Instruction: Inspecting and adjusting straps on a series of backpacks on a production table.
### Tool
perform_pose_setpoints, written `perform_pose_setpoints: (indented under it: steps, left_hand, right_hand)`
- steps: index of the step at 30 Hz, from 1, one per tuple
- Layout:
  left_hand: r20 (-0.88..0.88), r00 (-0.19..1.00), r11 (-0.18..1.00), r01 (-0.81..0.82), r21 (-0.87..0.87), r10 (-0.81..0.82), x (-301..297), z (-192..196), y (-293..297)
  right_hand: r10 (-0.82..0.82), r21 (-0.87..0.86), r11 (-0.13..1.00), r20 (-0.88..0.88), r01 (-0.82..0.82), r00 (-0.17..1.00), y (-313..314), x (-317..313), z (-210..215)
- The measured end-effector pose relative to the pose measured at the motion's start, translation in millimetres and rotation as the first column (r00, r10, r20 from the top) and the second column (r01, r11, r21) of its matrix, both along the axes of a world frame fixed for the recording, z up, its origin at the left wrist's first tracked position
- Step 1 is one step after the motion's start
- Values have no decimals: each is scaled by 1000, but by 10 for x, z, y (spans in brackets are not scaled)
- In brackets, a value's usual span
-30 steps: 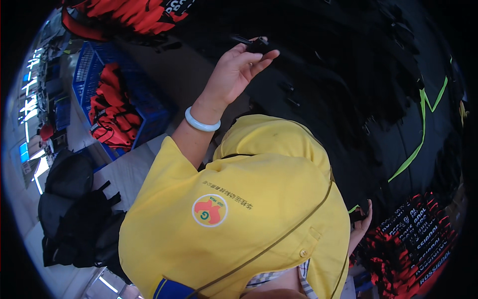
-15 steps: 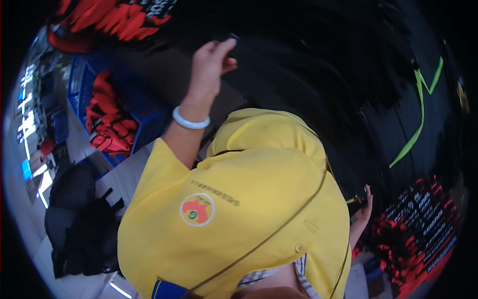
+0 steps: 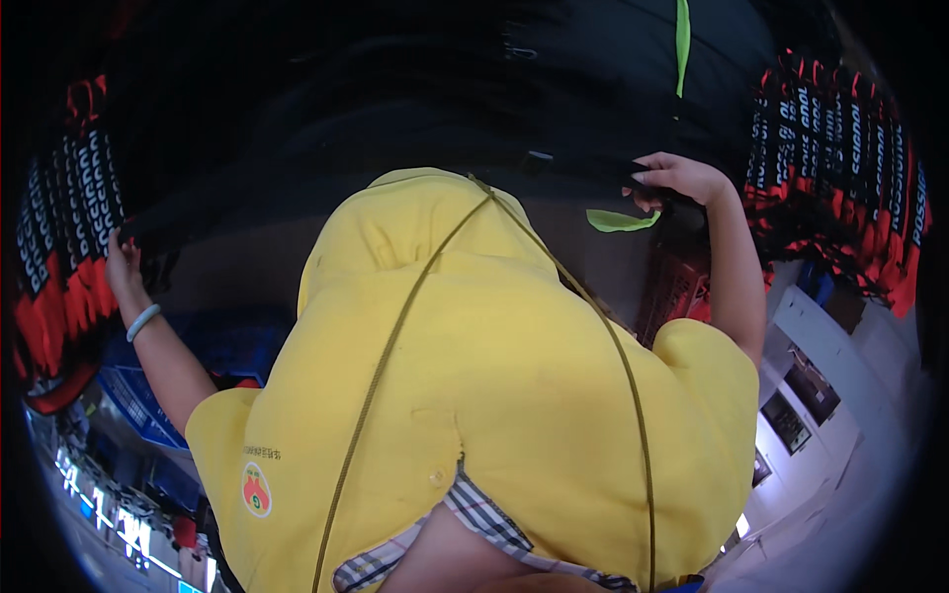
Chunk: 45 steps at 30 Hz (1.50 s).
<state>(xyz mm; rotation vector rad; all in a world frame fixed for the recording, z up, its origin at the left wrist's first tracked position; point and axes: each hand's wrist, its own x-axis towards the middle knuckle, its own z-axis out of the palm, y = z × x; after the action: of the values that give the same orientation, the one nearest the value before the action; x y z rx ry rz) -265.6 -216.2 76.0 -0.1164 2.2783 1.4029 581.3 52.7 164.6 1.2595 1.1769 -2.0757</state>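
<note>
A large piece of black fabric (image 3: 395, 109) spreads across the work surface in front of me. My left hand (image 3: 124, 275), with a pale bangle at the wrist, is at the fabric's left edge, fingers closed on it. On the other side my right hand (image 3: 684, 180) pinches the fabric's near edge between thumb and fingers. A bright green strip (image 3: 682, 47) runs down the right part of the cloth. Just below my right hand, a green end (image 3: 621, 221) hangs out; dark cloth hides whether both belong to one strip.
Stacks of red-and-black straps with white lettering lie at the left (image 3: 74, 212) and right (image 3: 835, 148). Below the surface, a blue crate (image 3: 148, 400) stands at the left and a red crate (image 3: 677, 287) at the right. A small dark piece (image 3: 537, 161) lies near the front edge.
My left hand has gone from above the fabric's middle to its left edge. My right hand has come up from low at the right onto the near edge. The view has turned.
</note>
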Motion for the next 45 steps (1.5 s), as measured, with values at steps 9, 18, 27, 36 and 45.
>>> perform_pose_setpoints:
  steps: [9, 18, 27, 36, 45]
  left_hand:
    - [-8, 996, 995, -84, -48, 83, -644, -182, -115]
    - [-75, 991, 988, -115, -99, 108, -633, 3, -243]
    - [41, 999, 998, 15, -66, -12, -49, 89, -30]
    - [698, 552, 867, 101, 487, -456, 2825, 56, 740]
    - [780, 596, 970, -8, 244, -192, 3799, -284, 839]
  right_hand:
    - [-272, -231, 941, -86, 246, 959, -13, 345, -219]
    - [-636, -34, 767, -172, 640, 753, -32, 579, -379]
    - [-954, -263, 134, -294, 956, 52, -68, 1042, -596]
    - [-633, 3, -642, -566, 767, -528, 719, 3431, -271]
    - [-824, 918, 25, -205, 395, 528, 1391, 1770, -808]
